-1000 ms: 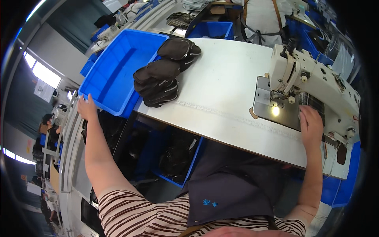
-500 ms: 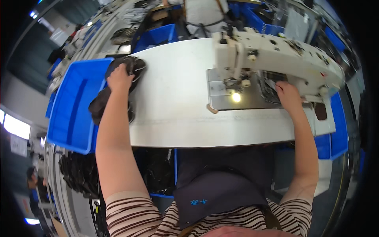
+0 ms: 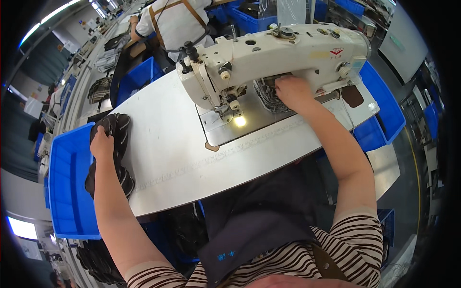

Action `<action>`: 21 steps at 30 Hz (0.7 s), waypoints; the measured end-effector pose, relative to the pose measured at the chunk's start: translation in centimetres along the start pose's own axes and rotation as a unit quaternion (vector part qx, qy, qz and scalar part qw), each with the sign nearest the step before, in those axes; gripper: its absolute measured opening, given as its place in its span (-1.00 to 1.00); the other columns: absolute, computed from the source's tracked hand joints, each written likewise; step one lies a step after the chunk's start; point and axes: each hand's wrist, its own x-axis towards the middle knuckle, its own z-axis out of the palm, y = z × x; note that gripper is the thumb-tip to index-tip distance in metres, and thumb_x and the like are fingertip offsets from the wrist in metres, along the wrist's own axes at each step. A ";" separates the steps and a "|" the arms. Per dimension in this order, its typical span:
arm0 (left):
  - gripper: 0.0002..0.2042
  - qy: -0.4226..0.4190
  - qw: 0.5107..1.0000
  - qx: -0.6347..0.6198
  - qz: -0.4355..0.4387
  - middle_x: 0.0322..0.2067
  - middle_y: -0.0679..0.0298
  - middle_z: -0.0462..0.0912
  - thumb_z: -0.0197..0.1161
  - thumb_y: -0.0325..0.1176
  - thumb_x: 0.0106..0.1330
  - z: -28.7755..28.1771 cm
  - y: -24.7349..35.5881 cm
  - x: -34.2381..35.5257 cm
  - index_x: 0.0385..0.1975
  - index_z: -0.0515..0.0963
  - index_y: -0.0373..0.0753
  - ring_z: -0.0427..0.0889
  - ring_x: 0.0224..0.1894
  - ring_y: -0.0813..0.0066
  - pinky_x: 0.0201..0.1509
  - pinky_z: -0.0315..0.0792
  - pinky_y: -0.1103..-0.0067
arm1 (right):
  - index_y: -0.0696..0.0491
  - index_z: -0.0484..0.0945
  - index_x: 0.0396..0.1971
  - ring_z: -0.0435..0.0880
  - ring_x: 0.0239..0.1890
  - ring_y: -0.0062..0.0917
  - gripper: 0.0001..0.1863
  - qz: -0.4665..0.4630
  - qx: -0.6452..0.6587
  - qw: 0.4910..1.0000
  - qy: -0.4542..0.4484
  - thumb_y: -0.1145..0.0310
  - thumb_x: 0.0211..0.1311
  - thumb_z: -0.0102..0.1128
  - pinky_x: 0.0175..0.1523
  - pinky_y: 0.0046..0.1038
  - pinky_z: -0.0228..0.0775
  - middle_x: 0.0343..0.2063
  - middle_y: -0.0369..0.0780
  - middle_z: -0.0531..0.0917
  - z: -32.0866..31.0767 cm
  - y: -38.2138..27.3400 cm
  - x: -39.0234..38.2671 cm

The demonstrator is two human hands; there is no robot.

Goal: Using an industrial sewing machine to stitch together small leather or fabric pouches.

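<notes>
At the left end of the white table lies a pile of dark, curved pieces with pale edges (image 3: 124,126); they may be shoe parts. My left hand (image 3: 102,146) is closed at the pile's left side, thumb and fingers pinching a dark piece. A white sewing machine (image 3: 273,53) stands on the right, its lamp lighting the metal plate by the needle. Under its arm sits a stack of dark pieces with greyish, layered edges (image 3: 270,100). My right hand (image 3: 294,92) reaches over this stack with bent fingers; the fingertips are partly hidden, so their grip is unclear.
A blue bin (image 3: 72,187) adjoins the table's left end, and another blue bin (image 3: 384,105) stands behind the right end. Dark pieces (image 3: 185,230) fill a bin below the table. Across the table a person in a white top (image 3: 180,24) works.
The view has turned, so the machine appears farther left and the table slanted. My left hand stays at the dark pile. My right hand is still at the stack under the machine arm.
</notes>
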 end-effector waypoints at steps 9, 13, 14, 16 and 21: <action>-0.78 0.085 0.985 -0.071 -0.129 -0.29 0.06 0.76 0.25 -0.19 0.33 -1.7 -4.0 1.5 -0.20 0.58 -0.20 0.73 -0.19 -0.08 -0.16 0.55 0.07 | 0.02 0.75 -0.29 0.72 -0.18 -0.12 -0.82 0.108 0.231 0.966 0.038 0.28 0.22 0.27 -0.04 -0.17 0.57 -0.27 -0.10 0.75 -2.0 1.0 -0.7; -0.79 0.272 0.956 -0.105 -0.025 -0.22 0.12 0.74 0.24 -0.22 0.35 -4.9 -3.9 1.1 -0.18 0.61 -0.20 0.70 -0.14 0.02 -0.11 0.53 0.18 | 0.08 0.72 -0.28 0.72 -0.13 -0.15 -0.86 -0.005 0.235 0.962 0.137 0.39 0.19 0.30 -0.02 -0.21 0.58 -0.19 -0.10 0.76 -5.5 -3.9 -3.7; -0.80 0.228 0.963 -0.142 0.002 -0.20 0.11 0.73 0.25 -0.24 0.34 -6.2 -1.2 0.6 -0.18 0.62 -0.20 0.70 -0.13 0.03 -0.10 0.54 0.20 | 0.10 0.71 -0.29 0.72 -0.12 -0.16 -0.87 -0.048 0.232 0.959 0.155 0.43 0.18 0.30 -0.01 -0.21 0.58 -0.18 -0.12 0.76 -5.9 -5.2 -5.0; -0.82 0.143 0.969 -0.189 0.071 -0.20 0.12 0.72 0.27 -0.28 0.32 -8.2 5.1 -2.9 -0.18 0.63 -0.19 0.70 -0.14 0.05 -0.09 0.55 0.22 | 0.10 0.69 -0.25 0.69 0.00 -0.17 -0.85 -0.131 0.251 0.950 0.132 0.43 0.18 0.32 0.10 -0.18 0.54 -0.07 -0.14 0.74 -5.3 -7.9 -8.2; -0.66 -0.283 0.902 -0.229 0.232 -0.25 0.11 0.76 0.39 -0.02 0.31 -9.2 14.0 -13.6 -0.18 0.61 -0.16 0.74 -0.13 0.08 -0.05 0.57 0.23 | -0.01 0.53 0.28 0.26 0.54 -0.23 -0.50 -0.259 0.223 0.938 -0.057 0.28 0.37 0.29 0.59 -0.06 0.05 0.41 -0.17 0.45 -1.7 -13.5 -12.9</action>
